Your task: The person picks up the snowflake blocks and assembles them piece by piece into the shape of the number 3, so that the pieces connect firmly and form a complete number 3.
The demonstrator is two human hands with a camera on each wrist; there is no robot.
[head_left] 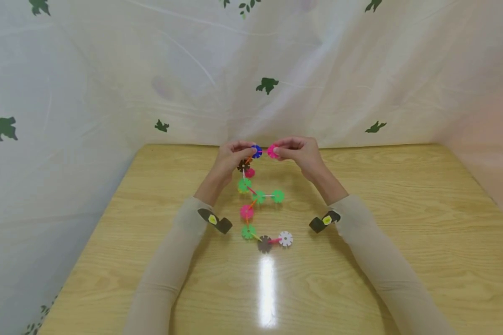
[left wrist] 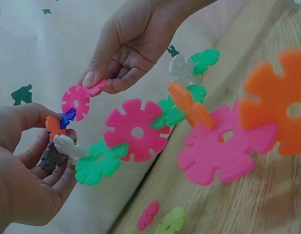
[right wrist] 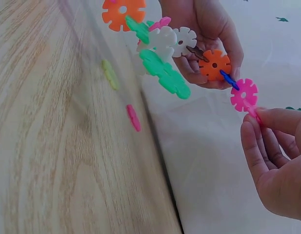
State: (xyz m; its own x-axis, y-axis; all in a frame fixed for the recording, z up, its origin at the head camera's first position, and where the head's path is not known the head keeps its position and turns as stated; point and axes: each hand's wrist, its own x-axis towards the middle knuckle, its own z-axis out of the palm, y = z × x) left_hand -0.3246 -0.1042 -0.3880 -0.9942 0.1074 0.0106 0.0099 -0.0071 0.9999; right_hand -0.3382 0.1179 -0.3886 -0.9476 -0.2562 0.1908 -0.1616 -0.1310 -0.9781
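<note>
A chain of notched plastic discs in several colours, joined edge to edge in an E-like shape, hangs from both hands over the table. At its far end my left hand pinches a blue disc, with orange and dark brown discs close to the fingers. My right hand pinches a pink disc between thumb and fingertips. Between the hands, another pink disc links that one to the blue disc. Toward me the chain runs through green and pink discs to a grey disc and a white disc.
Beneath the chain, a loose pink disc and a loose yellow disc lie on the wooden table. Behind the table's far edge hangs a pale cloth with green leaf and bird-like prints, which continues along both sides.
</note>
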